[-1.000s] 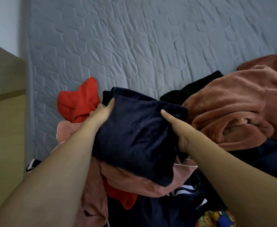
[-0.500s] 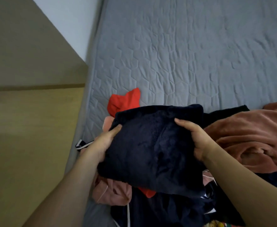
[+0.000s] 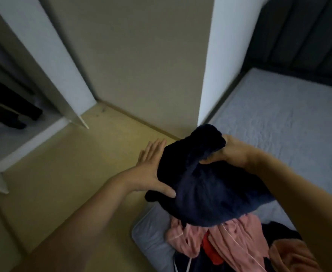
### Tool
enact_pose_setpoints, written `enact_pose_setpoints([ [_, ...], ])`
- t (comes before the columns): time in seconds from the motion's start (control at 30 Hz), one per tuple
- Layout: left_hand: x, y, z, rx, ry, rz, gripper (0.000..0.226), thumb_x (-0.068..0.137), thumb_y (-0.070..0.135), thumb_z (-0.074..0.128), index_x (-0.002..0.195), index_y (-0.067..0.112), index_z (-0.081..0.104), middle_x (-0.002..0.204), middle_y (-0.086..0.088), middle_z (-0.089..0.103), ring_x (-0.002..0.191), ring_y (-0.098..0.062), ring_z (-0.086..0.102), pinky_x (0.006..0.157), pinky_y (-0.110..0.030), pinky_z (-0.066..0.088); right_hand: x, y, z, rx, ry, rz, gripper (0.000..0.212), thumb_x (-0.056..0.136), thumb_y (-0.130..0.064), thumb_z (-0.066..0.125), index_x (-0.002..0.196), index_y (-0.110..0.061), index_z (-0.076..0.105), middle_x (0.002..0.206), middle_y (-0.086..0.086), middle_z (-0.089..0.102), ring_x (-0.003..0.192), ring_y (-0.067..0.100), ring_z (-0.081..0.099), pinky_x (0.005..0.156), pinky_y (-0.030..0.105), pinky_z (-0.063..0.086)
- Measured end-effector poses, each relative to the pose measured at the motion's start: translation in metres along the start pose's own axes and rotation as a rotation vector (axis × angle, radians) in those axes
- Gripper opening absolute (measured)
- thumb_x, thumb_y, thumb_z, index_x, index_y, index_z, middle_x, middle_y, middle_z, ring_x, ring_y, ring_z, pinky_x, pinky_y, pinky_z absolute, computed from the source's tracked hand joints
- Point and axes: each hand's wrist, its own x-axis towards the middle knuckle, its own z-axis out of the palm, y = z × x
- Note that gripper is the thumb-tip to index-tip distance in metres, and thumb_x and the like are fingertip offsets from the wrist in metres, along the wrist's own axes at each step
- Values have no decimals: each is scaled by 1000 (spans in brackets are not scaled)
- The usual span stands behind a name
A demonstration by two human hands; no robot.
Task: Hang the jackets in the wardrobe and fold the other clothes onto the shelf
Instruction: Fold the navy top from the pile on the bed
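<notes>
Wardrobe is open on the far left w/ dark clothes hanging inside, bed on the right. Folded navy fleece is up in the air btwn my hands, above the bed corner and the pink + red clothes pile. Left hand flat against its side, fingers straight; right hand gripping the top edge.

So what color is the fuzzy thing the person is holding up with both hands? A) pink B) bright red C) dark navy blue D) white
C: the folded fleece garment looks dark navy, with the left hand flat against its side and the right hand gripping its top edge; the pink clothes lie below it on the bed.
</notes>
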Motion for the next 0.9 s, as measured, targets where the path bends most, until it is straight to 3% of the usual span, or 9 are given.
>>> enact_pose_setpoints([
  [0.1, -44, 4, -59, 47, 124, 20, 150, 42, 81, 74, 145, 42, -28, 152, 23, -27, 137, -4, -37, 109, -36, -28, 5, -84, 30, -58, -84, -123, 29, 67, 0, 82, 61, -28, 74, 69, -12, 70, 68, -2, 64, 63, 13, 48],
  [0.17, -76, 4, -95, -27, 195, -37, 144, 45, 74, 80, 150, 41, -12, 151, 25, 5, 145, -3, -10, 113, -36, -22, 6, -129, 51, -96, -93, -214, 26, 68, 0, 82, 67, -25, 73, 72, -11, 71, 70, 1, 65, 66, 16, 50],
  [0.23, -110, 1, -124, -157, 253, -98, 128, 46, 69, 83, 149, 34, 15, 143, 19, 34, 139, -10, 27, 120, -38, 7, 7, -162, 69, -92, -65, -301, 19, 70, -2, 81, 78, -17, 74, 80, -5, 72, 77, 6, 66, 74, 24, 53],
  [0.3, -148, -2, -140, -253, 289, -138, 116, 45, 67, 86, 140, 34, 30, 135, 15, 43, 127, -9, 44, 111, -38, 37, 11, -189, 88, -43, -61, -371, 18, 73, -4, 80, 83, -16, 72, 80, -7, 72, 78, 6, 67, 72, 22, 52],
  [0.4, -205, -11, -152, -245, 325, -211, 124, 41, 70, 87, 142, 45, 20, 140, 22, 28, 130, -5, 35, 110, -35, 37, 17, -229, 128, 7, -136, -458, 20, 74, -5, 80, 84, -19, 70, 75, -14, 72, 73, -1, 67, 62, 11, 49],
  [0.47, -239, -25, -161, -319, 347, -200, 120, 50, 60, 90, 145, 45, 18, 144, 22, 33, 130, -2, 40, 110, -34, 38, 27, -258, 160, 10, -202, -514, 22, 74, -1, 79, 84, -18, 69, 74, -14, 72, 73, -2, 67, 63, 10, 48],
  [0.6, -298, -71, -196, -488, 543, -199, 85, 64, 26, 86, 137, 39, 44, 129, 17, 59, 118, -4, 57, 106, -38, 44, 62, -319, 233, 5, -312, -568, 24, 73, -4, 80, 92, -14, 70, 83, -6, 74, 80, 7, 69, 68, 16, 52],
  [0.77, -356, -157, -282, -581, 618, -266, 50, 58, 19, 79, 107, 18, 69, 110, -7, 70, 103, -24, 66, 98, -45, 50, 139, -398, 324, 53, -412, -589, 33, 67, -16, 83, 98, -14, 73, 96, 4, 75, 89, 19, 72, 70, 23, 56],
  [0.9, -385, -223, -357, -622, 747, -293, 42, 53, 21, 76, 94, 18, 72, 97, -5, 73, 91, -22, 70, 78, -32, 55, 202, -472, 381, 6, -438, -625, 48, 62, -33, 85, 106, -20, 72, 104, 1, 74, 95, 18, 70, 77, 26, 55],
])
